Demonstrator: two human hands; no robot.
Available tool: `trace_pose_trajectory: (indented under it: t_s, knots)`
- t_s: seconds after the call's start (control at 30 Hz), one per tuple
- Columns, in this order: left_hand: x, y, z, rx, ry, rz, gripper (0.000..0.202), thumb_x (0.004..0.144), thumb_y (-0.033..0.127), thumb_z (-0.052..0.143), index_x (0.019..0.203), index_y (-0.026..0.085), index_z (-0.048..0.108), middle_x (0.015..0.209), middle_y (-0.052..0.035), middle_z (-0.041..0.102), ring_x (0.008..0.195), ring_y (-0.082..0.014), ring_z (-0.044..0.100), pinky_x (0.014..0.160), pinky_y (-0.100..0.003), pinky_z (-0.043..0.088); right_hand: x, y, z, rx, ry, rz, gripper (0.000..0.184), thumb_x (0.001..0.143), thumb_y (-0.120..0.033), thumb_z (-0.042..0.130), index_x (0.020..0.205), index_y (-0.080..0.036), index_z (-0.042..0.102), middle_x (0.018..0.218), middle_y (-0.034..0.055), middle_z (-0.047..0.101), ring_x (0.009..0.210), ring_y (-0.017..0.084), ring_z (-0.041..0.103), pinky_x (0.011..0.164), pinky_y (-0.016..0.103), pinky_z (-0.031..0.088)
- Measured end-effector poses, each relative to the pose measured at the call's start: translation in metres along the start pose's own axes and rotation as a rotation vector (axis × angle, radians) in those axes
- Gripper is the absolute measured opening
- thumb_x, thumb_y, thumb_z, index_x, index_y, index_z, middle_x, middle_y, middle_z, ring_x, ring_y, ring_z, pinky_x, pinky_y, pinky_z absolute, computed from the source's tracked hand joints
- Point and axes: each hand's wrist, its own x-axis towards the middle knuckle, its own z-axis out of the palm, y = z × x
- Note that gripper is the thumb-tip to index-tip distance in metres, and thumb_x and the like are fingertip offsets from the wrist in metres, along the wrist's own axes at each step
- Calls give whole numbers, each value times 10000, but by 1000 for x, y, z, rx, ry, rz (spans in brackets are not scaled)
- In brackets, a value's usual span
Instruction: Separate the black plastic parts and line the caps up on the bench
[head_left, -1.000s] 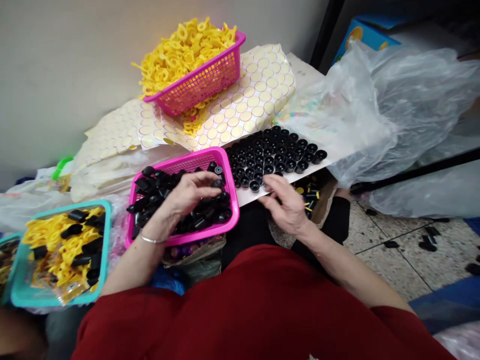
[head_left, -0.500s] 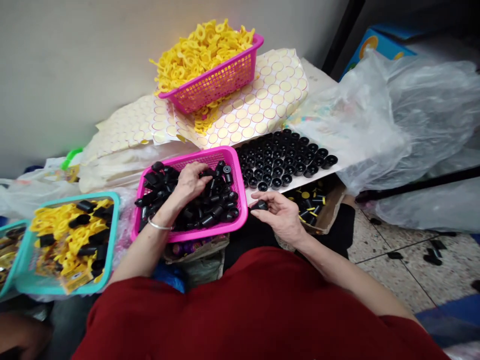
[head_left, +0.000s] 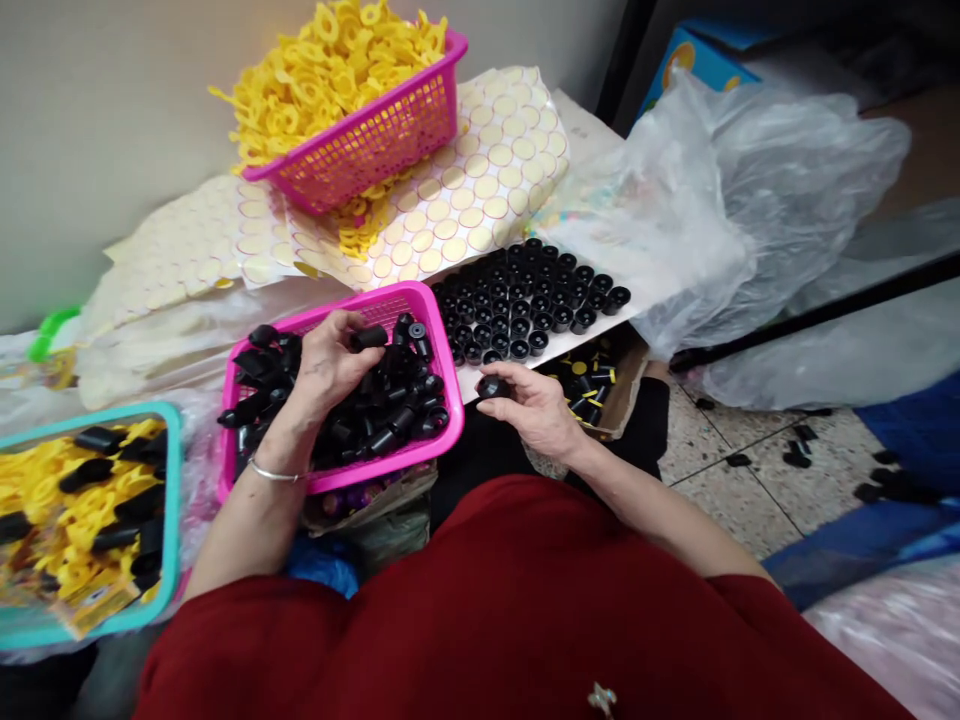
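My left hand (head_left: 330, 362) is over the pink basket (head_left: 450, 420), closed on a short black plastic cylinder (head_left: 369, 338) between thumb and fingers. Loose black plastic pieces (head_left: 375, 425), some cylindrical and some pointed, fill this basket. Just right of the basket, my right hand (head_left: 536, 408) pinches a rounded black plastic piece (head_left: 491, 388) with thumb and fingertips. Beyond that hand, rows of black round caps (head_left: 519, 326) stand open side up, close together on a white board (head_left: 592, 335).
A second pink basket (head_left: 375, 130), heaped with yellow ring-shaped pieces, sits at the back on sticker sheets (head_left: 480, 190). Left is a turquoise basket (head_left: 174, 500) of yellow and black pieces. A carton (head_left: 634, 385) lies under the board. Plastic bags (head_left: 675, 190) crowd the right.
My left hand has come up from among the pieces with a black cylinder. The right hand still holds its black piece, now turned rounder side to view. The camera has shifted right.
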Motion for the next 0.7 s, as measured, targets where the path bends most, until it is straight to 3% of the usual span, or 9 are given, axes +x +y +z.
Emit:
trace_pose_trajectory:
  t_s: [0.13,0.23,0.37,0.47,0.6,0.7]
  knots:
    - [-14,17,-2,-323,-4,-178,399,495,300,829,824,150,661,764,-16,674,718,-174,619,727,-329,510,0,-1,2,18,-24,14,370,732,-387,781,1059,-230,705,895,10,691,793,141,637,776,313,556]
    - [-25,29,-3,-471,-17,-215,441,464,313,864,834,145,692,794,-38,698,743,-188,639,748,-349,525,1,-2,3,-58,-45,-65,326,783,-357,741,1084,-236,705,928,18,681,860,150,636,847,333,541]
    - [-43,43,1,-448,-60,-52,381,582,298,832,921,174,714,891,-48,688,857,-196,631,813,-344,511,7,-10,9,-152,-95,-141,350,810,-329,714,1143,-232,662,1013,38,666,958,169,632,898,341,522]
    - [-55,50,8,-330,-121,102,331,678,274,770,988,193,690,915,-48,661,921,-194,605,881,-347,493,12,-19,17,-171,-88,-130,330,804,-345,716,1098,-227,626,974,25,664,874,156,635,789,300,541]
    - [-64,56,22,-307,-211,97,456,705,317,739,1126,207,606,1015,-57,641,902,-182,607,797,-309,515,19,-30,21,-247,-77,-249,222,816,-318,697,1005,-220,630,912,11,648,817,143,611,766,290,532]
    - [-66,60,29,-329,-267,108,430,699,330,745,1083,196,604,951,-44,649,843,-171,610,749,-289,512,21,-31,16,-291,-72,-315,180,843,-291,664,1007,-222,641,958,26,647,868,153,609,801,305,523]
